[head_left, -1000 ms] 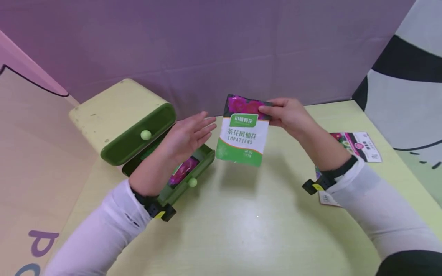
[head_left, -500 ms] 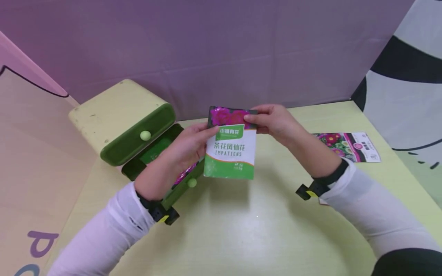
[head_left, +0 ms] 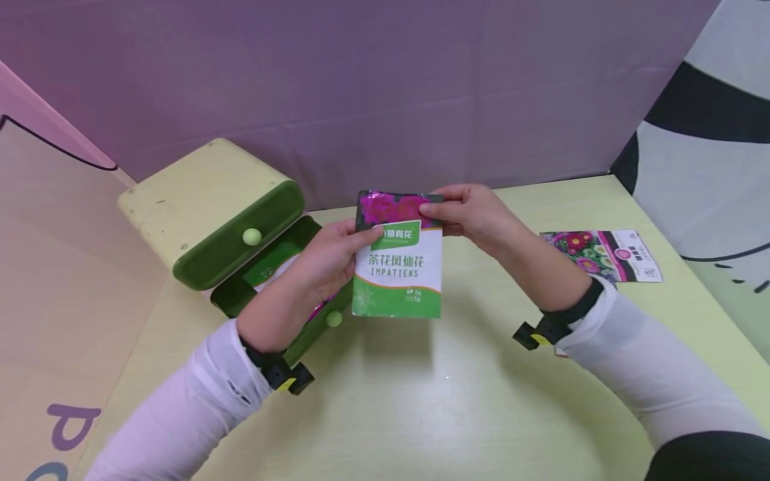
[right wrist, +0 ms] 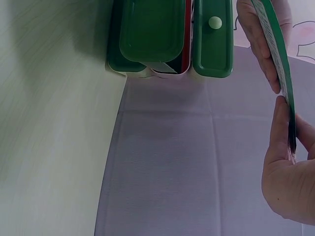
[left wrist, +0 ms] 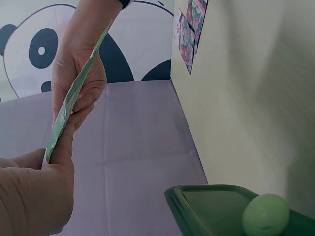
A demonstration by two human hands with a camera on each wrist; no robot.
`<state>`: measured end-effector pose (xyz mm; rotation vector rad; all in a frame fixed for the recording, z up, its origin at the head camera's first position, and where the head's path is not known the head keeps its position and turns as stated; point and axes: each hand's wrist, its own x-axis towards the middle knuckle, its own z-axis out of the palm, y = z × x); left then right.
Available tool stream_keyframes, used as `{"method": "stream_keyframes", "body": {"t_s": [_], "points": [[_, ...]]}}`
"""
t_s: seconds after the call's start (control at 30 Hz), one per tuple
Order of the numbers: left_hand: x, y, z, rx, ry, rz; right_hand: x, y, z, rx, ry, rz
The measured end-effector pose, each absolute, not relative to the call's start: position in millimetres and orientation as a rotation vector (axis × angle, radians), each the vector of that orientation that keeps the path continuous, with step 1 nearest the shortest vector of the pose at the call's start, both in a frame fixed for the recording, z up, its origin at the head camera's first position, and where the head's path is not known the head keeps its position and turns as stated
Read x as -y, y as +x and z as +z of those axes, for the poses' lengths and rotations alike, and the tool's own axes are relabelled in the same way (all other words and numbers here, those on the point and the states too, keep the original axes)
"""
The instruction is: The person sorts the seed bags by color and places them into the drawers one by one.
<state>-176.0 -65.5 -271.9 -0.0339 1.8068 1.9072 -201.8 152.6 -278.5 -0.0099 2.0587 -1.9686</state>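
A seed packet (head_left: 397,267) marked IMPATIENS, with pink flowers at its top and a green lower band, is held up above the table. My left hand (head_left: 329,257) pinches its left edge, thumb on the front. At the upper right edge, my right hand (head_left: 475,214) pinches it between thumb and fingers. Both wrist views show the packet edge-on, the left wrist view with its thin green side (left wrist: 74,96). Behind my left forearm, an open green drawer (head_left: 301,234) holds more packets, partly hidden. The drawer belongs to a cream box (head_left: 210,194) with green fronts.
Flower-pictured packets (head_left: 601,255) lie on the right of the table (head_left: 481,401), partly behind my right forearm. A purple cloth wall (head_left: 385,93) rises at the table's back edge. The open drawer's round knob (head_left: 333,318) sticks out toward the front.
My right hand has brought the packet left and lower. My left hand, earlier held apart with fingers spread, now grips the packet's left edge.
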Motion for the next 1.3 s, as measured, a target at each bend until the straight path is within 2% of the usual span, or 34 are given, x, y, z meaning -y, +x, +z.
{"method": "stream_keyframes", "body": {"t_s": [0.3, 0.6, 0.8, 1.0, 1.2, 1.3], "points": [[68, -174, -272, -1.795, -0.021, 1.925, -152, -202, -281, -2.097, 0.006, -1.918], [81, -173, -270, -1.802, -0.063, 1.954, -159, -200, -279, -2.139, -0.118, -1.920], [105, -171, -273, -1.755, -0.049, 2.041, -182, -197, -285, -2.251, -0.256, -1.858], [138, -162, -276, -1.615, -0.084, 2.214, -206, -191, -291, -2.333, -0.179, -1.726], [168, -151, -285, -1.372, -0.211, 2.384, -206, -182, -306, -2.242, -0.135, -1.720], [179, -146, -293, -1.349, -0.236, 2.396, -200, -178, -319, -2.182, -0.204, -1.712]]}}
